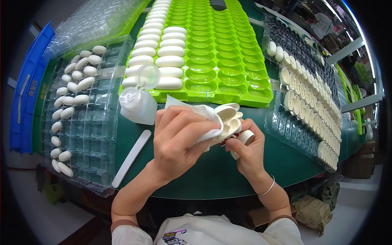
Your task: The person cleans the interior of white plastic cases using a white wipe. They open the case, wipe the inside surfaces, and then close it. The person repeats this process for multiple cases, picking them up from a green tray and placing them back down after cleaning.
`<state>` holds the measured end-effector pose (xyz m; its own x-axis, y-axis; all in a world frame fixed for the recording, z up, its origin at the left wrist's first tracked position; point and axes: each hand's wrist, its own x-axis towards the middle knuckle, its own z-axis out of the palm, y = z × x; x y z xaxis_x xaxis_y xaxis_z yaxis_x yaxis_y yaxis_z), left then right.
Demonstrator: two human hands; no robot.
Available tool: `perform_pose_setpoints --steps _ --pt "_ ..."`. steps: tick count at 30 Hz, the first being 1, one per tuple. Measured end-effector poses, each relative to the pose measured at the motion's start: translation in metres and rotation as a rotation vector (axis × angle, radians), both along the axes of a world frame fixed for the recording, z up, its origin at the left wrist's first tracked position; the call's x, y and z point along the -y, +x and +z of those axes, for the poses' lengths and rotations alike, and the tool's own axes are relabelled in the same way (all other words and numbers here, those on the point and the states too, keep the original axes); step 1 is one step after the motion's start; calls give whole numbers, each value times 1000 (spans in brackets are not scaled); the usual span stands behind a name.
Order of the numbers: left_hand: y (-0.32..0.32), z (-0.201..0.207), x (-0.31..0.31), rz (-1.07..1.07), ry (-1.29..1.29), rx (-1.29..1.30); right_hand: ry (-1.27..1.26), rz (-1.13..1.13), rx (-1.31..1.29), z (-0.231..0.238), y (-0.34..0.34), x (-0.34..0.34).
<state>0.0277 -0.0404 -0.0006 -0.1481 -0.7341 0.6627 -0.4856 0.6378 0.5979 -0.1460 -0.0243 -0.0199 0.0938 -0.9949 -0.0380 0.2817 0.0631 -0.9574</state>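
A cream earbud case (229, 122) is held with its lid raised, in front of the green tray. My left hand (175, 136) is closed on a folded white cloth (206, 112), which lies against the case's near side and lid. Fingers of my right hand (250, 151) pinch the case from the other side, and a small round white piece (246, 137) shows between thumb and forefinger. Just beyond my left hand stands a clear squeeze bottle (139, 108) with its cap flipped up. A flat white stick (131, 159) lies to the left of that hand.
The bright green tray (228, 98) holds rows of white oval cases (169, 61) on its left side. A clear compartment tray (92, 134) with small white oval pieces stands left. At right, clear trays hold cream shells (302, 98) and dark pieces. Blue bins (26, 94) stand far left.
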Motion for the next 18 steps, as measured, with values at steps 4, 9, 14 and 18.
perform_pose_setpoints --steps 4,9,14,18 --pt "27 24 -5 -42 741 -527 49 -84 49 -2 -3 4" --pt "86 42 -20 329 301 -990 71 -88 148 2 -3 4" --pt "88 50 -18 688 -188 366 76 -62 129 -1 -1 5" --pt "75 26 -4 551 -66 654 66 -34 133 -2 -2 4"
